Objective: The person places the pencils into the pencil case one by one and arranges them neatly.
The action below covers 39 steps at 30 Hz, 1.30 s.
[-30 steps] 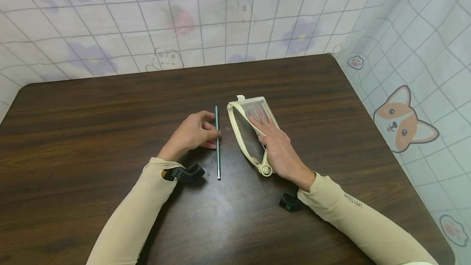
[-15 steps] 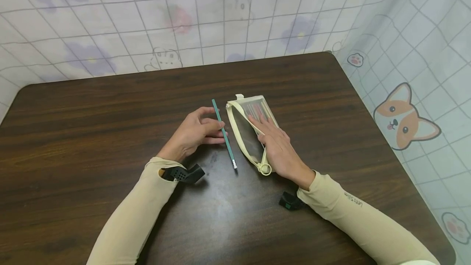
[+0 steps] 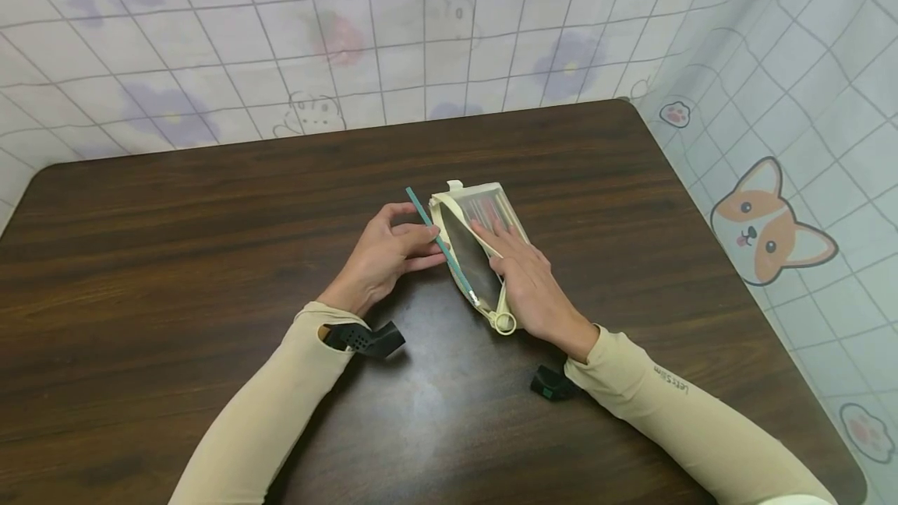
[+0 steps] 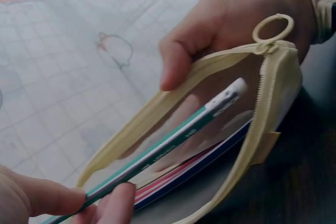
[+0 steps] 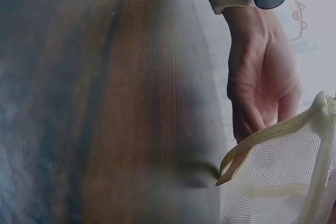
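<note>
My left hand (image 3: 386,256) pinches a teal pencil (image 3: 456,266) between thumb and fingers over the left side of a cream mesh pencil case (image 3: 495,189). In the left wrist view the pencil's white eraser end (image 4: 231,94) points into the unzipped mouth, inside the zip edges (image 4: 247,174). My right hand (image 3: 529,283) lies on the case's upper side with fingers extended, its thumb (image 4: 176,66) at the zip edge. Several slim coloured items (image 4: 173,177) show inside the case. In the right wrist view the left hand is partly hidden behind the case's mesh (image 5: 278,166).
The case lies on a dark wooden table (image 3: 210,256). A cream ring pull (image 3: 505,323) sits at its near end. Patterned cloth (image 3: 393,37) hangs behind the table and on the right. Black wrist cameras (image 3: 368,340) are worn on both wrists.
The left hand has moved right with the pencil, from beside the case to its opening. The pencil has turned so its eraser end points toward the case. The right hand has stayed in place.
</note>
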{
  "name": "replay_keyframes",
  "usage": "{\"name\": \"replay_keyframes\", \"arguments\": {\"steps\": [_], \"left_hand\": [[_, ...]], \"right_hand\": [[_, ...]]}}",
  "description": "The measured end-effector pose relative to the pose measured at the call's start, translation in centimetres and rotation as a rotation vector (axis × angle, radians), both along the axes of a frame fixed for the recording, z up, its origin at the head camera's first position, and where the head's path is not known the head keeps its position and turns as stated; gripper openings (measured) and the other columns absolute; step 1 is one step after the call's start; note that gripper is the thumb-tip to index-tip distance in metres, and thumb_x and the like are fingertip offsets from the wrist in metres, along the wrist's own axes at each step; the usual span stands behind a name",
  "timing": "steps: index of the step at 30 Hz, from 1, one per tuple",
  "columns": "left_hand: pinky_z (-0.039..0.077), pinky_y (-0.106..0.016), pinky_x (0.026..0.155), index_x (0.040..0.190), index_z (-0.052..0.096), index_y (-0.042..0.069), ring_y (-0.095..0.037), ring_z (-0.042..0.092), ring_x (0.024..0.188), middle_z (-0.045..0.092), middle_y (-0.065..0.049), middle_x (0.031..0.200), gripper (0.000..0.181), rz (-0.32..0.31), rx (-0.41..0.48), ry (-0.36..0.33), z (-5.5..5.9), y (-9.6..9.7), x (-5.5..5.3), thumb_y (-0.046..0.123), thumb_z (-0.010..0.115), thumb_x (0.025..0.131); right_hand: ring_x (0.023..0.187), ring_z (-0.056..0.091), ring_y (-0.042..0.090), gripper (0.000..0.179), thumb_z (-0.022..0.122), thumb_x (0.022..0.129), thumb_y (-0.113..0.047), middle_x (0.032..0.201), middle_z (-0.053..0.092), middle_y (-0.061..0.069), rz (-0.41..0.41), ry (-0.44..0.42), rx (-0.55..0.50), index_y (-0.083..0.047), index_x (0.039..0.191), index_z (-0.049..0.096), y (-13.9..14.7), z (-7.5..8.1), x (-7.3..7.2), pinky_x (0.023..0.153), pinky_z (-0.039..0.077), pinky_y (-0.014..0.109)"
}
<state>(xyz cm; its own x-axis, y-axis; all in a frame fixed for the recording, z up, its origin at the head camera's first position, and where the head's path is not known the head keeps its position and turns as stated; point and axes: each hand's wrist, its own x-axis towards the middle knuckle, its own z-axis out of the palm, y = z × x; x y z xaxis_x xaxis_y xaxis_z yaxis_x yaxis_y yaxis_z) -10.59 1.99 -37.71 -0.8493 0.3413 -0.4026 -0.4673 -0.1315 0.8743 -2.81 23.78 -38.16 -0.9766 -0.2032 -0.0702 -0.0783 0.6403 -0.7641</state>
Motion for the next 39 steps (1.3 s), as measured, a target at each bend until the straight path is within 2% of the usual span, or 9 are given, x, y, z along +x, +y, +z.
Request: {"name": "replay_keyframes", "arguments": {"steps": [8, 15, 20, 24, 27, 31, 35, 39], "left_hand": [[0.068, -0.036, 0.086, 0.150, 0.030, 0.007, -0.017, 0.074, 0.084, 0.063, -0.019, 0.116, 0.061, 0.001, 0.014, 0.020, -0.2, 1.3, 0.4, -0.002, 0.062, 0.099], [0.068, -0.032, 0.079, 0.148, 0.028, 0.009, -0.017, 0.077, 0.077, 0.068, -0.010, 0.100, 0.062, -0.018, 0.010, 0.024, -0.3, 2.3, 0.7, -0.002, 0.063, 0.098], [0.069, -0.033, 0.078, 0.143, 0.029, 0.008, -0.018, 0.077, 0.076, 0.068, -0.012, 0.098, 0.058, -0.019, 0.028, 0.024, -0.3, 2.9, 1.1, -0.004, 0.064, 0.097], [0.068, -0.030, 0.075, 0.145, 0.029, 0.005, -0.015, 0.075, 0.072, 0.067, -0.011, 0.096, 0.061, -0.041, -0.006, 0.013, -0.3, 3.1, 1.2, -0.005, 0.064, 0.096], [0.068, -0.028, 0.075, 0.148, 0.030, 0.004, -0.014, 0.075, 0.070, 0.067, -0.012, 0.100, 0.063, -0.065, -0.038, 0.002, -0.4, 3.2, 1.2, -0.005, 0.064, 0.096], [0.068, -0.031, 0.079, 0.150, 0.033, 0.004, -0.016, 0.077, 0.073, 0.067, -0.019, 0.112, 0.060, -0.103, -0.063, 0.003, -0.4, 3.1, 1.2, -0.002, 0.064, 0.098], [0.068, -0.034, 0.083, 0.150, 0.036, 0.004, -0.016, 0.078, 0.078, 0.067, -0.024, 0.120, 0.058, -0.136, -0.089, 0.033, -0.3, 2.8, 1.3, 0.001, 0.063, 0.098], [0.068, -0.035, 0.084, 0.150, 0.039, 0.006, -0.016, 0.078, 0.083, 0.067, -0.024, 0.121, 0.056, -0.142, -0.128, 0.070, -0.1, 1.7, 1.3, 0.004, 0.063, 0.099]], "right_hand": [[0.163, 0.012, 0.039, 0.055, 0.024, 0.108, -0.028, 0.173, 0.023, 0.008, 0.009, 0.002, -0.001, -0.031, 0.162, 0.035, -0.2, 0.1, 0.0, 0.128, 0.009, 0.073], [0.163, 0.013, 0.039, 0.055, 0.024, 0.108, -0.028, 0.173, 0.025, 0.008, 0.007, 0.006, -0.007, -0.031, 0.161, 0.036, -0.3, 0.2, 0.0, 0.128, 0.010, 0.072], [0.163, 0.013, 0.039, 0.055, 0.024, 0.108, -0.028, 0.173, 0.024, 0.008, 0.010, 0.008, -0.001, -0.031, 0.161, 0.035, -0.2, 0.4, 0.0, 0.128, 0.010, 0.073], [0.163, 0.013, 0.040, 0.055, 0.023, 0.108, -0.027, 0.173, 0.023, 0.009, 0.009, 0.006, 0.008, -0.032, 0.162, 0.034, -0.2, 0.4, 0.0, 0.127, 0.010, 0.074], [0.163, 0.013, 0.039, 0.055, 0.023, 0.108, -0.027, 0.173, 0.023, 0.008, 0.008, 0.008, 0.014, -0.031, 0.162, 0.035, -0.2, 0.4, 0.0, 0.127, 0.011, 0.073], [0.162, 0.014, 0.040, 0.056, 0.023, 0.107, -0.026, 0.173, 0.024, 0.009, 0.010, 0.016, 0.020, -0.030, 0.162, 0.035, -0.1, 0.4, 0.1, 0.127, 0.012, 0.074], [0.162, 0.013, 0.040, 0.056, 0.023, 0.107, -0.026, 0.173, 0.023, 0.009, 0.010, 0.017, 0.023, -0.030, 0.162, 0.034, 0.0, 0.3, 0.1, 0.127, 0.011, 0.075], [0.162, 0.013, 0.040, 0.056, 0.023, 0.108, -0.026, 0.173, 0.023, 0.009, 0.010, 0.011, 0.029, -0.031, 0.162, 0.034, 0.1, 0.1, 0.1, 0.127, 0.011, 0.074]]}}
